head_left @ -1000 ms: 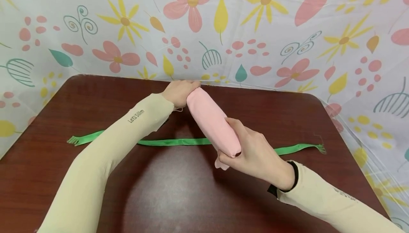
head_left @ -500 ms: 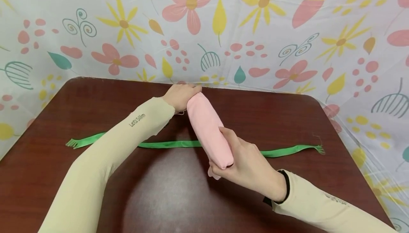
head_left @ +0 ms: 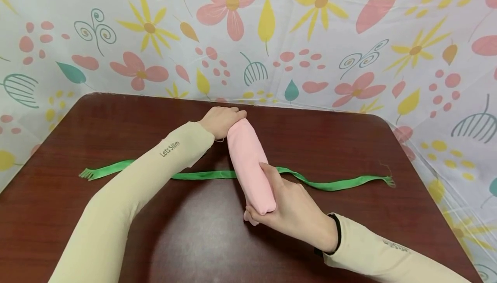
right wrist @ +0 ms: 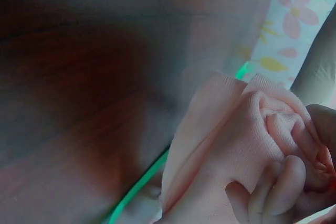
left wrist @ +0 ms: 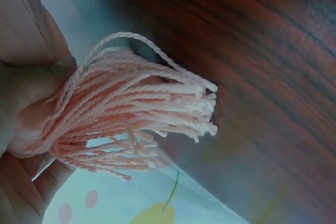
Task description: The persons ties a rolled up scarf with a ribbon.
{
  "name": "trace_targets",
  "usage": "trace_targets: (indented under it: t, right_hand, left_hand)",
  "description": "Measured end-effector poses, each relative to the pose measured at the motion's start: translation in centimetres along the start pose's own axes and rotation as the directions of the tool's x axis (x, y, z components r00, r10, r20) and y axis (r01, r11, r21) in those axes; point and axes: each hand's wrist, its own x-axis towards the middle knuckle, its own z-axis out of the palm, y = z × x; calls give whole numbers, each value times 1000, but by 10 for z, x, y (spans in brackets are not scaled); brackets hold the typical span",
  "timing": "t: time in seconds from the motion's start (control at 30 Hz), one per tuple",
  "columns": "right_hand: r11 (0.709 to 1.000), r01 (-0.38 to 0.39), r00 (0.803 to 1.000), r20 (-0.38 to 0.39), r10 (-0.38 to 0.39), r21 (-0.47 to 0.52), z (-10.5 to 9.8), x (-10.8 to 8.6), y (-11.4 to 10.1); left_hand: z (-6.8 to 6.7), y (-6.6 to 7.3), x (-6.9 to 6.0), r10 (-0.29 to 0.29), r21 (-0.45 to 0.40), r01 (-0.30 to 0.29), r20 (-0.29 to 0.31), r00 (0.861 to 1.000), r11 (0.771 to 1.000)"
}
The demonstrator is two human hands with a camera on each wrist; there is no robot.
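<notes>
Pink cloth roll (head_left: pixel 248 162) slants over the middle of the counter (head_left: pixel 202 235), held at both ends; nearest, the right grip (head_left: pixel 297 207) is closed about its lower end, fingers curled into the cloth in the right wrist view, and a loose fold (head_left: pixel 251 219) shows just below; dark wood spreads in front and to the right as far as the sloping side edge, leaving wide room there, while the left sleeve (head_left: pixel 128 196) fills much of the near left; farther off, a green ribbon (head_left: pixel 341 184) lies crosswise, partly hidden by the roll and that sleeve, its frayed ends well apart; beyond it, the left grip (head_left: pixel 220 122) holds the roll's upper end, just short of the far edge, where room is narrow; in the left wrist view a bunch of pink cords (left wrist: pixel 131 98) fans from that grip; whether the roll touches the counter I cannot tell; farthest, a floral curtain (head_left: pixel 233 50) rises behind the far edge.
</notes>
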Motion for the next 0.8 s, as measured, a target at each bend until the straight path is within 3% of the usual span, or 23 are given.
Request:
trace_targets:
  t: [0.3, 0.47, 0.8]
  right_hand:
    - [1000, -2, 1000, 23, 3, -17, 13, -5, 2]
    - [1000, -7, 1000, 25, 8, -31, 20, -7, 3]
    - [998, 16, 1000, 10, -15, -57, 27, -9, 6]
  left_hand:
    - [13, 3, 2, -5, 61, 1, 64, 998, 998]
    - [20, 3, 3, 18, 103, -23, 45, 999, 994]
    - [20, 8, 7, 27, 130, -30, 24, 999, 991]
